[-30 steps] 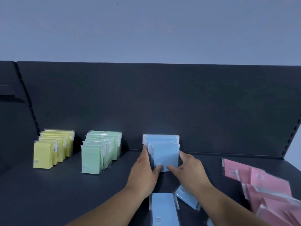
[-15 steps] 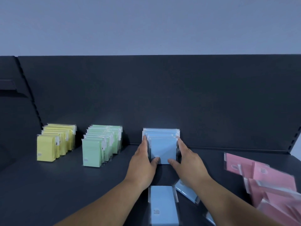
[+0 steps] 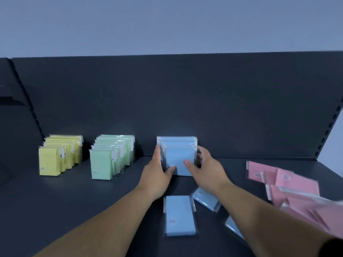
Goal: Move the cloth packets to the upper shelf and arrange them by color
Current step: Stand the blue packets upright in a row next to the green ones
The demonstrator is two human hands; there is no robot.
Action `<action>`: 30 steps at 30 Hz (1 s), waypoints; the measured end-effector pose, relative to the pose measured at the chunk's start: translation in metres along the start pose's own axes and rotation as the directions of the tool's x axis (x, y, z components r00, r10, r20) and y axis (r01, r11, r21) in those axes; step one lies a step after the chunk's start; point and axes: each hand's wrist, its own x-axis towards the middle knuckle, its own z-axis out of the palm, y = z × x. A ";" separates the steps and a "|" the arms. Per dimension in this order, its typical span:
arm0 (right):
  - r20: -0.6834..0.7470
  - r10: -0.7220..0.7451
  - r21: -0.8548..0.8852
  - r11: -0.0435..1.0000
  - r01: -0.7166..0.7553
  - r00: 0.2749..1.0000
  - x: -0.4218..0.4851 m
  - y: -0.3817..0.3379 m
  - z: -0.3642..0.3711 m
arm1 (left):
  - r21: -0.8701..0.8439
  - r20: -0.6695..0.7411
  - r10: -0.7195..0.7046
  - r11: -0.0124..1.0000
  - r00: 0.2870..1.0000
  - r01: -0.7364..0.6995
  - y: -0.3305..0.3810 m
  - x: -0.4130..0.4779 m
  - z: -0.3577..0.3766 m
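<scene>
Two hands (image 3: pixel 178 175), blue packets (image 3: pixel 179 156), shelf (image 3: pixel 55 201)

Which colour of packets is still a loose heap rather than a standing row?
The pink packets at far right; yellow, green and blue stand in rows.

Before me: dark grey shelf (image 3: pixel 55 204), matte, flat, filling lower view. Behind it, dark back panel (image 3: pixel 185 101) rising upright, same colour. Slotted upright (image 3: pixel 328 127) at my right, row of small holes, leaning in wide-angle view; another slotted upright (image 3: pixel 27 101) at my left. Above panel, plain pale blue-grey wall (image 3: pixel 167 25). Light dim, cool, even; faint bright patch low on panel centre.
</scene>
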 end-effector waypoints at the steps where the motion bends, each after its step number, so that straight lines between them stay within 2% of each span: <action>1: -0.028 0.042 0.107 0.994 -0.038 0.999 0.001 -0.001 -0.003 | -0.019 -0.004 -0.011 1.000 1.000 0.011 0.000 0.000 -0.002; 5: -0.146 0.216 0.427 0.894 -0.136 0.965 0.002 -0.009 -0.027 | -0.060 0.023 -0.101 0.993 0.995 0.102 0.000 -0.006 -0.015; 7: -0.109 0.247 0.482 0.860 -0.166 0.963 0.000 -0.014 -0.044 | -0.028 0.002 -0.105 0.994 0.994 0.105 0.003 -0.010 -0.025; 8: -0.050 0.230 0.457 0.870 -0.183 0.972 -0.004 -0.017 -0.053 | -0.018 -0.027 -0.077 0.997 0.997 0.077 0.007 -0.014 -0.029; 10: 0.115 0.173 0.310 0.929 -0.200 0.978 -0.014 -0.017 -0.070 | 0.028 -0.069 0.010 1.000 0.998 -0.008 0.020 -0.026 -0.036; 12: 0.233 0.136 0.013 0.990 -0.143 0.963 -0.027 -0.017 -0.086 | 0.135 0.046 0.045 0.990 0.998 -0.050 0.036 -0.041 -0.040; 13: 0.264 0.138 -0.177 0.980 -0.093 0.954 -0.034 -0.017 -0.092 | 0.226 0.157 0.013 0.973 0.987 -0.049 0.044 -0.048 -0.041; 15: 0.295 0.182 -0.488 0.873 -0.016 0.938 -0.049 -0.017 -0.097 | 0.449 0.345 -0.134 0.893 0.929 -0.038 0.057 -0.061 -0.039; 17: 0.280 0.230 -0.621 0.784 -0.007 0.932 -0.064 -0.013 -0.089 | 0.596 0.406 -0.265 0.802 0.875 -0.034 0.067 -0.069 -0.036; 19: 0.257 0.218 -0.643 0.765 -0.002 0.941 -0.075 -0.008 -0.078 | 0.625 0.396 -0.284 0.780 0.873 -0.030 0.072 -0.074 -0.032; 22: 0.203 0.156 -0.550 0.835 -0.019 0.967 -0.082 -0.002 -0.072 | 0.601 0.374 -0.260 0.799 0.890 -0.020 0.075 -0.077 -0.030; 25: 0.145 0.109 -0.314 0.948 -0.059 0.983 -0.082 -0.001 -0.080 | 0.492 0.299 -0.198 0.870 0.933 0.027 0.071 -0.077 -0.030; 28: 0.111 0.045 0.018 0.999 -0.048 0.993 -0.077 -0.001 -0.089 | 0.254 0.153 -0.125 0.964 0.980 0.083 0.065 -0.072 -0.031; 30: 0.144 0.047 0.252 0.964 -0.083 0.988 -0.076 -0.003 -0.099 | 0.060 0.074 -0.113 0.992 0.991 0.109 0.062 -0.071 -0.031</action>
